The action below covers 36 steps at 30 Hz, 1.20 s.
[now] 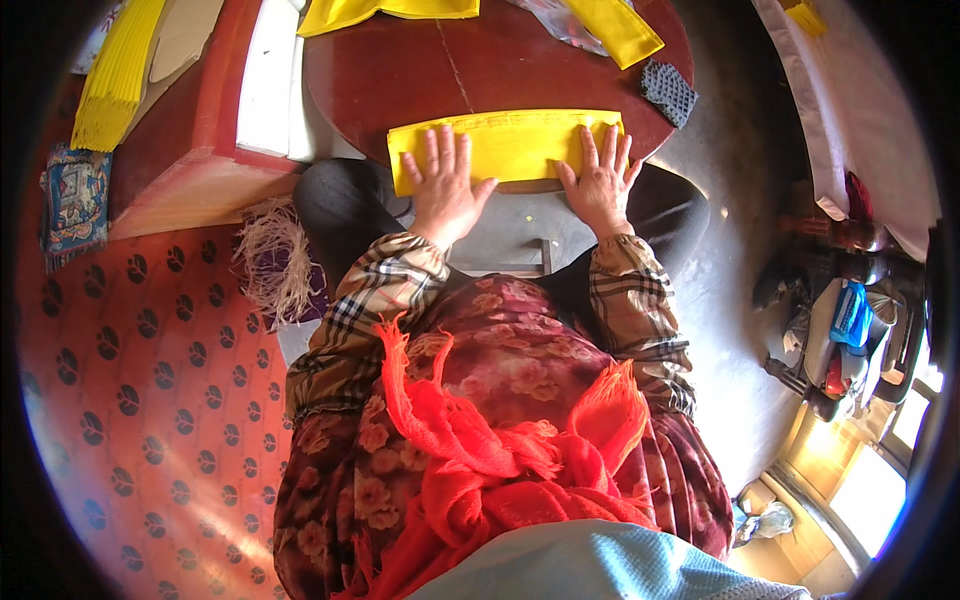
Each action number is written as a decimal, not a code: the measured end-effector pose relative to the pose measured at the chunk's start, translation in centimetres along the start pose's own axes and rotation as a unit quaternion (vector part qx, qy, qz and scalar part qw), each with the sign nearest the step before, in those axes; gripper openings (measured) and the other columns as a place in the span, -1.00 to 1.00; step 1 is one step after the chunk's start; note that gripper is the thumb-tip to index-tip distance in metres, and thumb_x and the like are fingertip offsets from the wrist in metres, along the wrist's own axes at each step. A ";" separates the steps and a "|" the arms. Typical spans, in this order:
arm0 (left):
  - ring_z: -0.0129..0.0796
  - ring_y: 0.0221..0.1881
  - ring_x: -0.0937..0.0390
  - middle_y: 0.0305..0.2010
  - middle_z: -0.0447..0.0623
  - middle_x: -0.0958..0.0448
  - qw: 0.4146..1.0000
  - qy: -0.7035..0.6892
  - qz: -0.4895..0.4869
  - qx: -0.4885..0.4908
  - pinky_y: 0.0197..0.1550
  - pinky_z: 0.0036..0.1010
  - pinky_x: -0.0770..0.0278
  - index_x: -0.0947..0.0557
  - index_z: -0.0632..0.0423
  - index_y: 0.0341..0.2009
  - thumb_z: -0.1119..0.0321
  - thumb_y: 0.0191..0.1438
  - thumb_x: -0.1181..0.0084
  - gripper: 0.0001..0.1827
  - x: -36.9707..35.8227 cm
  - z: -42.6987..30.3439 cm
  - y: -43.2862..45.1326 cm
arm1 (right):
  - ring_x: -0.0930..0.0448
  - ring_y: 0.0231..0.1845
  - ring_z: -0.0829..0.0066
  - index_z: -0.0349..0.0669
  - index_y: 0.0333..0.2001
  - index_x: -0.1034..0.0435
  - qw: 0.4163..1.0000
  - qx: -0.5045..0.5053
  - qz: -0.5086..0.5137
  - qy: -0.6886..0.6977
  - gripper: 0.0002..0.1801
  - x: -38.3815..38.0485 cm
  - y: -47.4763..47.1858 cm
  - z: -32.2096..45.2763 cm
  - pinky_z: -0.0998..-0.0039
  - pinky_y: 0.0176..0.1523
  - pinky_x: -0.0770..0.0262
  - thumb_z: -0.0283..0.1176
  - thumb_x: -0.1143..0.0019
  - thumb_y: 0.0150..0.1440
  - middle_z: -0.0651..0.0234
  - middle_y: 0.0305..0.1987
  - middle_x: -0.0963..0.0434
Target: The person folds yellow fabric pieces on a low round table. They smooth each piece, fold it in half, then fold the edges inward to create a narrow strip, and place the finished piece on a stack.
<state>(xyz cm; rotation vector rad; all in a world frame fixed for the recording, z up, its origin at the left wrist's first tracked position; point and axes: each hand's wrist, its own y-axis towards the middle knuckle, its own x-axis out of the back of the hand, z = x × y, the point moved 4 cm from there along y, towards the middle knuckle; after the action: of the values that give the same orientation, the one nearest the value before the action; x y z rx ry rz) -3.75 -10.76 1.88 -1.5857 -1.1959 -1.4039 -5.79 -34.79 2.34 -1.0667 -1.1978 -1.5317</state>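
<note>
A folded piece of yellow fabric (517,146) lies flat along the near edge of a round dark-red table (375,75). My left hand (448,180) rests palm down on its left part, fingers spread, with the thumb reaching past the near edge of the cloth. On the right part lies my right hand (598,180), also palm down with fingers apart. Neither hand grips the fabric; both press or rest on it from above. My palms and the cloth beneath them are hidden.
More yellow fabric lies at the table's far side (390,9) and far right (619,34), near clear plastic. A grey textured pad (669,91) sits at the right edge. On the left, a stack of yellow pieces (120,75) tops a red cabinet; pale threads (281,259) hang below.
</note>
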 end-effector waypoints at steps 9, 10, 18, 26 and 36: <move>0.11 0.55 0.44 0.54 0.26 0.27 0.993 0.010 0.046 0.107 0.41 0.24 0.39 0.03 0.23 0.43 -0.19 0.27 0.22 -0.11 0.1 2.4 -0.9 | 0.13 0.53 -0.16 0.05 0.37 -0.16 1.000 -0.007 0.002 0.005 -0.19 -0.4 0.0 -0.1 -0.37 0.39 0.31 0.22 0.07 0.14 -0.01 0.50 0.02; 0.10 0.55 0.44 0.54 0.26 0.28 0.993 0.013 0.046 0.110 0.41 0.24 0.39 0.03 0.23 0.43 -0.18 0.26 0.22 -0.11 0.0 2.4 -0.8 | 0.13 0.53 -0.16 0.06 0.37 -0.16 1.000 -0.010 0.006 0.005 -0.19 -0.6 0.0 -0.2 -0.37 0.39 0.31 0.22 0.07 0.15 -0.01 0.50 0.03; 0.11 0.55 0.43 0.54 0.26 0.28 0.996 0.007 0.022 0.082 0.41 0.23 0.35 0.02 0.25 0.42 -0.17 0.25 0.16 -0.10 -0.4 3.1 -0.9 | -0.13 0.42 -0.09 -0.10 0.25 -0.28 0.988 -0.067 -0.048 0.129 -0.33 -1.2 0.2 -2.3 -0.19 0.39 0.07 0.00 -0.09 0.14 -0.01 0.37 -0.22; 0.09 0.55 0.38 0.54 0.25 0.23 0.997 0.000 0.027 0.077 0.42 0.21 0.30 -0.04 0.24 0.41 -0.11 0.28 0.18 -0.17 -0.4 3.6 -0.9 | -0.52 -0.07 -0.03 -0.26 -0.12 -0.40 0.947 -0.248 -0.075 0.189 -0.50 0.0 -0.1 -5.3 0.15 0.00 -0.48 -0.15 -0.34 -0.02 -0.01 -0.05 -0.44; 0.09 0.54 0.28 0.53 0.17 0.09 0.997 -0.023 0.007 0.071 0.42 0.21 0.29 -0.18 0.12 0.38 -0.10 0.28 0.17 -0.26 -0.4 4.9 -0.5 | -0.55 -0.05 0.04 -0.24 -0.11 -0.42 0.928 -0.283 -0.059 0.237 -0.47 -1.0 0.1 -5.8 0.21 0.02 -0.50 -0.14 -0.39 -0.06 0.05 -0.03 -0.47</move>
<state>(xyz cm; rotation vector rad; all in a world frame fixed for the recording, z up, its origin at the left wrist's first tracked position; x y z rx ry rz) -2.55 -6.11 0.59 -1.5332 -1.2789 -1.2507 -6.04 -40.38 0.46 -0.8995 -0.4964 -2.1516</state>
